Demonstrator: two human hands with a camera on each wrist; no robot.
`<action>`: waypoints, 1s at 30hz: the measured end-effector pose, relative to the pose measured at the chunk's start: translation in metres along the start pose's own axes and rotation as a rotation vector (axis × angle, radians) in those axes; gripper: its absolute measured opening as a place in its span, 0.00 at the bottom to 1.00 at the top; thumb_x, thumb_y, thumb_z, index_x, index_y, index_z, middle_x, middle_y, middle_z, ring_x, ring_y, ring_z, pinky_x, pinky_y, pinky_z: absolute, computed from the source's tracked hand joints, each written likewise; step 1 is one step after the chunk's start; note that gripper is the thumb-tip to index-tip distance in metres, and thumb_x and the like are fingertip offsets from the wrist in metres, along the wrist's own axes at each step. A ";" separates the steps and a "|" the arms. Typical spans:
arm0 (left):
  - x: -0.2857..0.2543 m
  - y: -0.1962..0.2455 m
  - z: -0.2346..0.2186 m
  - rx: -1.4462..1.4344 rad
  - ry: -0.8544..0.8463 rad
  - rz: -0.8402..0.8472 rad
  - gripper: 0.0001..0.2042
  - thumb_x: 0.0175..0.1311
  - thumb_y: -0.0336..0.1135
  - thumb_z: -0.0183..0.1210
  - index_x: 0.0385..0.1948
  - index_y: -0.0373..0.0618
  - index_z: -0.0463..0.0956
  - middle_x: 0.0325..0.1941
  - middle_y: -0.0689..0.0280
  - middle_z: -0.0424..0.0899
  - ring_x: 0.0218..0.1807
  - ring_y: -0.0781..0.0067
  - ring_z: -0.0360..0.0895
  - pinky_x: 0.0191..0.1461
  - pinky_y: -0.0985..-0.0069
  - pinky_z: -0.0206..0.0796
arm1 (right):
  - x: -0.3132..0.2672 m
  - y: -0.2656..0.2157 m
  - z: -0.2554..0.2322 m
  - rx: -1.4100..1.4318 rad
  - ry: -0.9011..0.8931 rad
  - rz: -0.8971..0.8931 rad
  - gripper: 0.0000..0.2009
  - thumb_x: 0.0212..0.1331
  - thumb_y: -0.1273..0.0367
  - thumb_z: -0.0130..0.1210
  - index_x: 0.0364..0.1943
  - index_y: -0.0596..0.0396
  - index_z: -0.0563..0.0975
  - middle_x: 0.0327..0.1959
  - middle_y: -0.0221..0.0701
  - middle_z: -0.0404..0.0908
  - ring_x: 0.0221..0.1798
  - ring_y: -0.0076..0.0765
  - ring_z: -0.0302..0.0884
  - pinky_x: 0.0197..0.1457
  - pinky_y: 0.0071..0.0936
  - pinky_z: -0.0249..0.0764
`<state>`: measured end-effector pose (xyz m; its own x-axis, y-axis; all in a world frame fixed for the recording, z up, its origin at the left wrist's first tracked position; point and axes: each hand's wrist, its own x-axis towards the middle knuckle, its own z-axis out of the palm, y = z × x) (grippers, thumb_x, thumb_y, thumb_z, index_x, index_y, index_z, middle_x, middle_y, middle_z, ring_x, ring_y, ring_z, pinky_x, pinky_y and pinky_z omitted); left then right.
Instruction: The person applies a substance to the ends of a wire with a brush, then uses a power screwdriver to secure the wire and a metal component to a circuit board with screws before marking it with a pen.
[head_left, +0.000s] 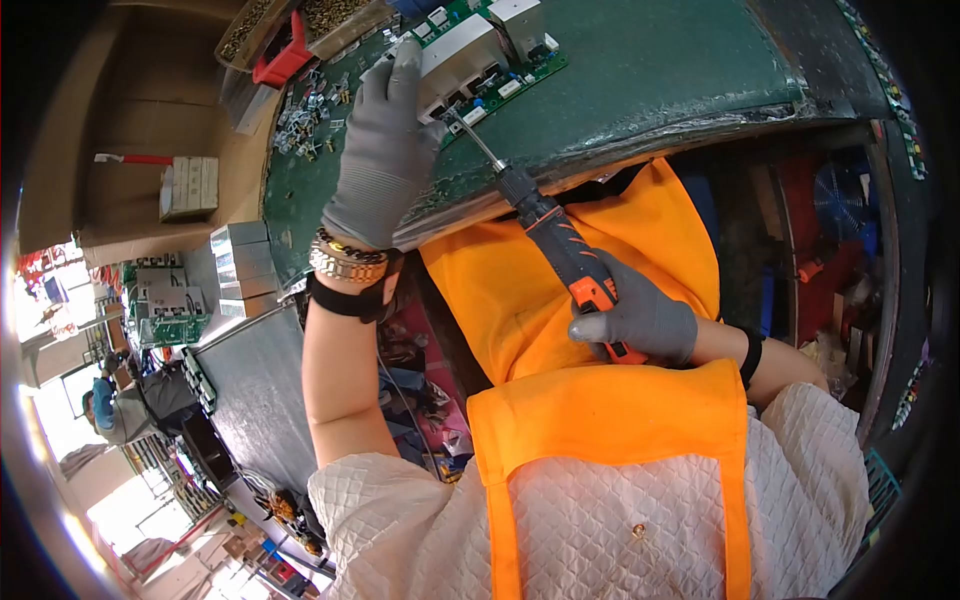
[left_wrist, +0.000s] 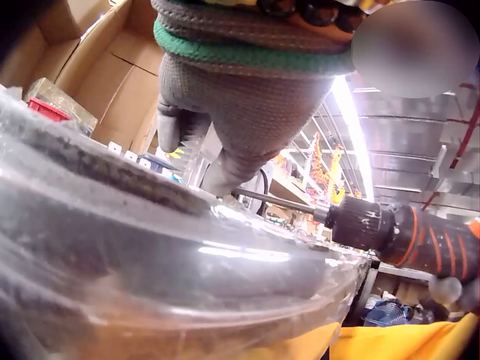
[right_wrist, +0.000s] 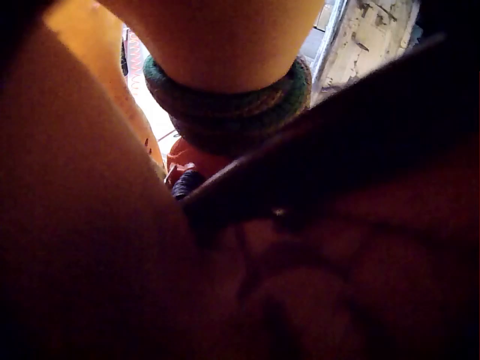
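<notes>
A green circuit board (head_left: pixel 515 87) with a large silver heat sink (head_left: pixel 462 62) lies on the green worktop. My gray-gloved left hand (head_left: pixel 388 140) holds the board's left end, its fingers along the heat sink and the thumb at the near edge. My gloved right hand (head_left: pixel 645 312) grips a black and orange electric screwdriver (head_left: pixel 550 232). Its long bit (head_left: pixel 473 137) reaches the board's near edge, close by the left thumb. In the left wrist view, the screwdriver's bit (left_wrist: pixel 277 200) points at the left hand (left_wrist: pixel 240 120). The right wrist view is mostly dark.
Small metal parts (head_left: pixel 308 115) lie scattered left of the board. Beyond them stand a red bin (head_left: pixel 283 52) and boxes of small hardware (head_left: pixel 330 14). A cardboard box (head_left: pixel 140 110) is at the left. The worktop's front edge (head_left: pixel 640 140) is wrapped in clear plastic.
</notes>
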<state>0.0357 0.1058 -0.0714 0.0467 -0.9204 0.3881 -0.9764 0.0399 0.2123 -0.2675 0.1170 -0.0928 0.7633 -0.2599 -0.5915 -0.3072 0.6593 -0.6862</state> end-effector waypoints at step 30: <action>0.003 -0.009 0.004 0.022 0.012 0.029 0.35 0.53 0.18 0.58 0.67 0.48 0.61 0.54 0.49 0.73 0.50 0.50 0.78 0.49 0.63 0.74 | 0.005 0.004 -0.010 0.159 -0.199 0.058 0.28 0.53 0.64 0.60 0.58 0.54 0.65 0.30 0.28 0.73 0.25 0.22 0.72 0.29 0.21 0.70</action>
<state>0.0441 0.1007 -0.0759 0.0212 -0.9141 0.4048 -0.9817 0.0575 0.1814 -0.2705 0.1111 -0.1033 0.8484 -0.0851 -0.5225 -0.2727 0.7757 -0.5691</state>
